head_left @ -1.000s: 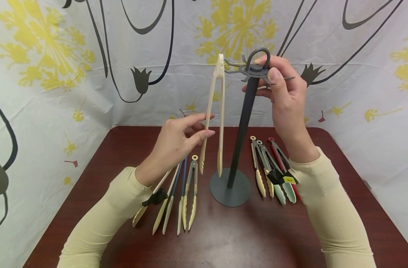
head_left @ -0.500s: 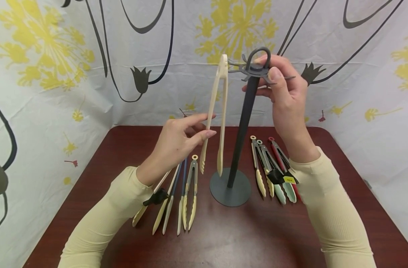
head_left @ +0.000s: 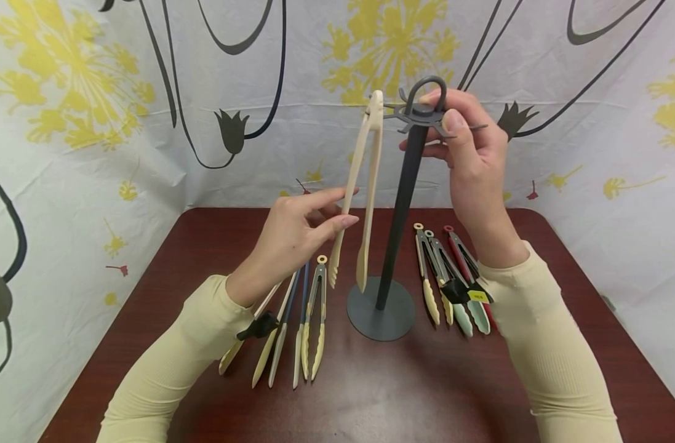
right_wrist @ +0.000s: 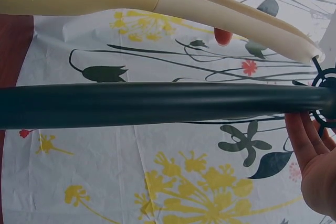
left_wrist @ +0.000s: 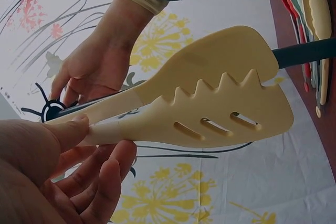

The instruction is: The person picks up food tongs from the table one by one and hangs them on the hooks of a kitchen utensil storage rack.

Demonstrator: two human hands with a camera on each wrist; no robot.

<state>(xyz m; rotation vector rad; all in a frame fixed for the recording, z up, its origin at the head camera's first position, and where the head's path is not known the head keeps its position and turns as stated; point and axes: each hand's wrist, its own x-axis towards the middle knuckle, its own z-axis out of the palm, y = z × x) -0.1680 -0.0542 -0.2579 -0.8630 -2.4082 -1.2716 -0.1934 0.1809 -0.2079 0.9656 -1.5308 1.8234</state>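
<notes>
My left hand (head_left: 293, 237) pinches one arm of a pair of cream tongs (head_left: 375, 117) between thumb and fingers. The tongs hang upright with their arms apart, one head toothed and slotted, the other flat like a spatula, as the left wrist view shows. Their top end overlaps a hook of a dark grey utensil stand (head_left: 406, 197); a hook tip shows just past it. In the right wrist view, the tongs' end (right_wrist: 307, 51) meets that hook. My right hand (head_left: 481, 160) grips the stand's hook ring (head_left: 424, 117) below the loop. The stand leans slightly, its round base (head_left: 365, 315) on the table.
Left of the base, several tongs (head_left: 315, 320) with cream or pale heads lie on the dark red table (head_left: 381, 394), partly under my left forearm. To the right lie more tongs (head_left: 428, 277), with cream, mint and red parts. A flower-printed cloth (head_left: 293, 123) hangs behind.
The top of the tongs has shifted right along the hook, closer to the stand's pole. My left hand has barely moved. My right hand keeps its hold on the stand.
</notes>
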